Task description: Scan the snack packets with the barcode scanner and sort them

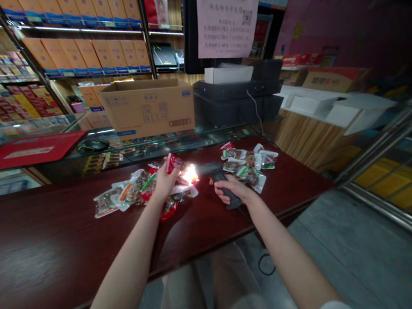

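Observation:
My right hand (233, 190) is wrapped round the grip of a dark barcode scanner (230, 195), whose head points left. A bright glow lights the packets in front of it. My left hand (165, 181) is closed on a red snack packet (172, 163), held up just left of the glow. Beneath and left of that hand lies a heap of clear and red snack packets (132, 189). A second pile of packets (251, 163) rests to the right, beyond the scanner. The glare hides part of what lies in front of the scanner.
On the glass counter behind the dark red table (56, 232) stand a cardboard box (149, 106) and a black printer (238, 98). A computer mouse (93, 146) lies beside a red mat (23, 151). To the right is a metal railing (399, 194).

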Demonstrator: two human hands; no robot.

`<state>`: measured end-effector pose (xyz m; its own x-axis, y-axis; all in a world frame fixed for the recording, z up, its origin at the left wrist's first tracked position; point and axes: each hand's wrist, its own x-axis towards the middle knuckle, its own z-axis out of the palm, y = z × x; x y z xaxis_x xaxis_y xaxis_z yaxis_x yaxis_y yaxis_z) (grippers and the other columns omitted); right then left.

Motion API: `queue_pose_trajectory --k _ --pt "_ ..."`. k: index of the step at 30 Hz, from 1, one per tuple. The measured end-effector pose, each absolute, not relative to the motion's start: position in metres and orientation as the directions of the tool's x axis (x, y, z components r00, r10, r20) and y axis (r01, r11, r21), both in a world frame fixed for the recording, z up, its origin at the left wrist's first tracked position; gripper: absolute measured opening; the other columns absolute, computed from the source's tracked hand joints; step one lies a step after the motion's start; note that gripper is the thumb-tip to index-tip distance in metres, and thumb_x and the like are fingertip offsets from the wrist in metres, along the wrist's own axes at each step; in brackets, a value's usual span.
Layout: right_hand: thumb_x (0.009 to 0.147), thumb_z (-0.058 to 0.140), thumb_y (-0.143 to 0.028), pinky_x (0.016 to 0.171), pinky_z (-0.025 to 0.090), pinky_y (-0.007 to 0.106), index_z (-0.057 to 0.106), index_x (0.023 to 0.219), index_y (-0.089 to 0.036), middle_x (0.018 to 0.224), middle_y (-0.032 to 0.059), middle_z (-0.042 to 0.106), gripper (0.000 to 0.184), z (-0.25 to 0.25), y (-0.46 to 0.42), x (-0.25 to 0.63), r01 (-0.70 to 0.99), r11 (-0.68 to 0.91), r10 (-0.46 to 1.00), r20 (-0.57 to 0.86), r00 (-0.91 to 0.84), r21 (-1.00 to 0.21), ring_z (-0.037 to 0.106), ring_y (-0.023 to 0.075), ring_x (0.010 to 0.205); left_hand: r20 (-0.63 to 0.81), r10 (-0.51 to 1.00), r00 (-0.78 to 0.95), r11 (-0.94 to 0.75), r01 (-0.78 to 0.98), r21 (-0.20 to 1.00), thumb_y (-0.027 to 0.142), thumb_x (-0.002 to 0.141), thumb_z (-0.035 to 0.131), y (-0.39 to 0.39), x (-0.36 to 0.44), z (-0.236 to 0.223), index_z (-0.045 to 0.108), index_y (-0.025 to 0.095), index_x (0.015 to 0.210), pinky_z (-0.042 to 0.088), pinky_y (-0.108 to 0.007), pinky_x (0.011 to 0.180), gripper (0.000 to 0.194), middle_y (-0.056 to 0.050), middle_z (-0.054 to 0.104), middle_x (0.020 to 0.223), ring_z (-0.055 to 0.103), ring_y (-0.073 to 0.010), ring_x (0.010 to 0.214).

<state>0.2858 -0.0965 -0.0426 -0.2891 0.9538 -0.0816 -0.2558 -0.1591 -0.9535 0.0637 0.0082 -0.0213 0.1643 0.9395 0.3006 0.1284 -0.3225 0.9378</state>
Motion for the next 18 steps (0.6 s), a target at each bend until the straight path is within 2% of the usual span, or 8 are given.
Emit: queue_pose_trajectory --k 5,9,12,16,18 --pt "0.08 0.064 -0.032 0.033 0.032 0.018 0.049 0.102 -0.02 0.055 -0.0097 0.051 0.03 -0.037 -0.101 0.286 -0.3 -0.115 0.965 -0.036 -0.258 -0.947 0.039 0.006 0.033 0.373 0.903 0.212 -0.427 0.352 0.833 0.038 0.081 0.052 0.003 0.063 -0.018 0.06 0.017 0.085 0.049 -0.031 0.067 0.023 -0.003 0.065 0.073 0.06 -0.0188 0.067" --pt "0.079 0.065 -0.032 0.032 0.03 0.017 0.047 0.093 -0.021 0.054 -0.0095 0.05 0.025 -0.028 -0.103 0.298 -0.341 -0.07 0.979 0.0 -0.201 -0.937 0.037 0.0052 0.033 0.482 0.859 0.172 -0.469 0.643 0.605 0.042 0.083 0.053 -0.002 0.057 -0.015 0.056 0.014 0.118 0.049 -0.04 0.086 0.044 -0.012 0.068 0.098 0.064 -0.0277 0.092" --pt "0.079 0.065 -0.032 0.032 0.031 0.018 0.047 0.093 -0.021 0.055 -0.0091 0.05 0.025 -0.022 -0.104 0.321 -0.366 -0.035 0.988 0.023 -0.154 -0.93 0.037 0.0057 0.033 0.525 0.836 0.155 -0.411 0.813 0.414 0.042 0.083 0.054 -0.004 0.051 -0.012 0.057 0.013 0.122 0.045 -0.048 0.093 0.049 -0.017 0.066 0.107 0.059 -0.0342 0.104" --pt "0.077 0.065 -0.033 0.031 0.029 0.017 0.049 0.092 -0.02 0.056 -0.0084 0.049 0.026 -0.022 -0.106 0.361 -0.446 0.022 0.997 0.055 -0.06 -0.895 0.035 0.0051 0.033 0.66 0.745 0.097 -0.355 0.896 0.269 0.034 0.083 0.054 -0.006 0.048 -0.013 0.05 0.007 0.135 0.037 -0.053 0.1 0.058 -0.025 0.049 0.135 0.047 -0.0399 0.123" --pt "0.075 0.067 -0.033 0.031 0.028 0.016 0.05 0.089 -0.02 0.055 -0.0084 0.048 0.026 -0.025 -0.108 0.376 -0.512 0.066 0.998 0.067 0.017 -0.856 0.033 0.0043 0.033 0.666 0.703 0.251 -0.456 0.877 0.151 0.029 0.086 0.05 -0.008 0.049 -0.013 0.052 0.013 0.136 0.034 -0.053 0.104 0.052 -0.022 0.046 0.142 0.043 -0.0378 0.128"
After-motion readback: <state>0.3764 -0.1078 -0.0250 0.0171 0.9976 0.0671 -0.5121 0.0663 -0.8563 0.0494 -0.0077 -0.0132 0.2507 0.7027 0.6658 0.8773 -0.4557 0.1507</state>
